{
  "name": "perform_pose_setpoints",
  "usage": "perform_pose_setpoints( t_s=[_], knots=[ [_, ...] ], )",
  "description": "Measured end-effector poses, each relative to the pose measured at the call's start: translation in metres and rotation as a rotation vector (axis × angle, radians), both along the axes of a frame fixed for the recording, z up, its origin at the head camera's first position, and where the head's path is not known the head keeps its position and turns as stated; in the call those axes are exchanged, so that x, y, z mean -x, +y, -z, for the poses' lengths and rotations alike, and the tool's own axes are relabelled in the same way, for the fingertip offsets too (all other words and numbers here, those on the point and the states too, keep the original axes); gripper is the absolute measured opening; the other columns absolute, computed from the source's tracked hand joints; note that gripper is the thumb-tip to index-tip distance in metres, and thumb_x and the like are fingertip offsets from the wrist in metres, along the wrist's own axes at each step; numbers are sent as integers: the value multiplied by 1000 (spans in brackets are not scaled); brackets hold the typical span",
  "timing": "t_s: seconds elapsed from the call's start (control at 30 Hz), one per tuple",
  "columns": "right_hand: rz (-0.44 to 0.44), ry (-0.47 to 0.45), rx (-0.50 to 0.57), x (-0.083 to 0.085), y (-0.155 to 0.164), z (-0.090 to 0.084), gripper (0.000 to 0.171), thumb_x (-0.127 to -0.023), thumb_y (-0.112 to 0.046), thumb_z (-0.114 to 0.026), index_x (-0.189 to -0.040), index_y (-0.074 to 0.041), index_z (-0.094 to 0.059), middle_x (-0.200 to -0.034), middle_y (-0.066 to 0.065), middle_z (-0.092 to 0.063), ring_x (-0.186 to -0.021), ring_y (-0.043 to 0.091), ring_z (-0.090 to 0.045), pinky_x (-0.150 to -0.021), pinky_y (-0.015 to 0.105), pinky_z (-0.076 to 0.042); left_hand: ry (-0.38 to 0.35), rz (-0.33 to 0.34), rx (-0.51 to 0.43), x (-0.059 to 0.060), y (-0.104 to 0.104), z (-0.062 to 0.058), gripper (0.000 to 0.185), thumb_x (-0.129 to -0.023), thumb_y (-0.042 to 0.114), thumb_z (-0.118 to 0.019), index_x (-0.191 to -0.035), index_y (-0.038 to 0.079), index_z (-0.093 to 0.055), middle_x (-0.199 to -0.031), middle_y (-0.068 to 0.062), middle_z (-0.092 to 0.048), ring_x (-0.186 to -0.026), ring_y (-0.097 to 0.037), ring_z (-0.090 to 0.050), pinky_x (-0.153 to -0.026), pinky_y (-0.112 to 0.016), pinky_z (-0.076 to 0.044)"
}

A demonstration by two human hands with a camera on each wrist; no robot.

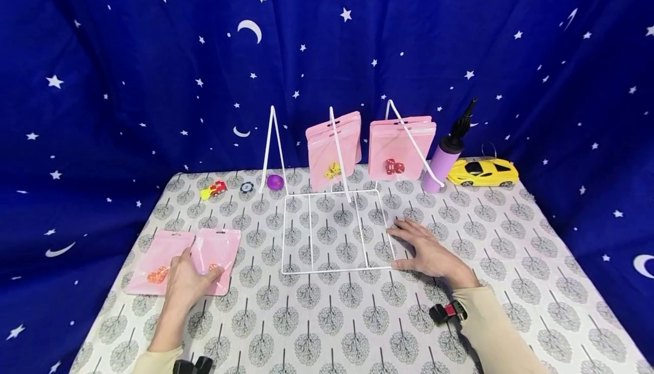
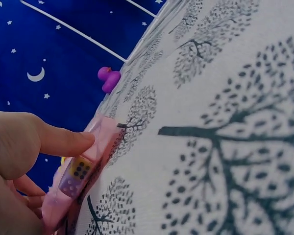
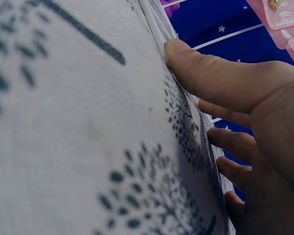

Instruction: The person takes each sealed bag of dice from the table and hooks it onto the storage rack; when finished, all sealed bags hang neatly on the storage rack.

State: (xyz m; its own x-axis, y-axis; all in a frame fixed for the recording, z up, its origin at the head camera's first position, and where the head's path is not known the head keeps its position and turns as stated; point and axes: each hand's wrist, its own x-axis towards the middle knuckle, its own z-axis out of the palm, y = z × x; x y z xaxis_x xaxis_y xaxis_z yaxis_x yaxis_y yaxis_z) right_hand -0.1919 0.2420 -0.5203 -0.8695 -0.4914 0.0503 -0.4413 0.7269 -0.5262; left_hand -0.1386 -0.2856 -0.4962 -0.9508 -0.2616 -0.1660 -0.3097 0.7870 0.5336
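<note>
From the head view, your left hand [image 1: 186, 280] lies on two pink zip pouches [image 1: 186, 260] flat on the bench [image 1: 332, 317] at front left, thumb and forefinger spread over the nearer pouch, which holds orange dice. Your right hand [image 1: 426, 252] rests flat, fingers relaxed and straight, on the front right corner of the white wire rack [image 1: 334, 232]; two more pink pouches hang on its uprights.

At the left wrist, your forefinger [image 2: 63, 142] presses the pouch edge [image 2: 95, 152] just above a die [image 2: 74, 175]; nothing is grasped.

At the right wrist, your thumb [image 3: 206, 73] touches the rack's wire, the other fingers extended.
</note>
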Motion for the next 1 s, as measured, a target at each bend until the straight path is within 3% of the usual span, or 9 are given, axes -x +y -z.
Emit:
perform_pose_setpoints(
  t_s=[0.3,0.57,0.67,0.87,1.0],
  knots=[
    [6,-8,-2,-1,0,0,82,-75,-43,-80,-143,-11,-47,-156,24,-29,-143,49,-19,-111,73,-13,-14,-42,-101,-3,-1,-5,103,-79,32,-79,-146,-15,-17,-139,-42,-32,-126,-58,-34,-108,-67,-29],
    [8,-14,-12,-1,0,0,82,-75,-44,-79,-144,-12,-47,-156,23,-28,-144,48,-18,-111,73,-12,61,-80,-222,-7,2,-7,99,-74,30,-85,-145,-7,-27,-130,-31,-48,-115,-47,-49,-99,-61,-41],
    [7,-13,-13,0,0,-1,82,-76,-45,-79,-144,-12,-47,-156,23,-28,-144,48,-18,-111,73,-13,116,-80,-258,-9,5,-9,85,-73,32,-86,-136,-4,-42,-124,-28,-55,-112,-41,-53,-95,-53,-44],
    [6,-12,-8,0,0,-1,82,-75,-44,-79,-144,-11,-47,-156,23,-28,-144,48,-18,-112,72,-12,209,-56,-317,-11,16,-14,53,-71,29,-87,-109,2,-63,-106,-18,-68,-91,-19,-60,-74,-21,-50],
    [4,-12,-14,0,0,-1,83,-75,-44,-79,-144,-11,-47,-156,23,-28,-144,48,-19,-112,71,-12,233,-32,-384,-13,21,-12,45,-70,24,-88,-103,2,-66,-97,-13,-68,-79,-9,-59,-65,-20,-51]
  ],
)
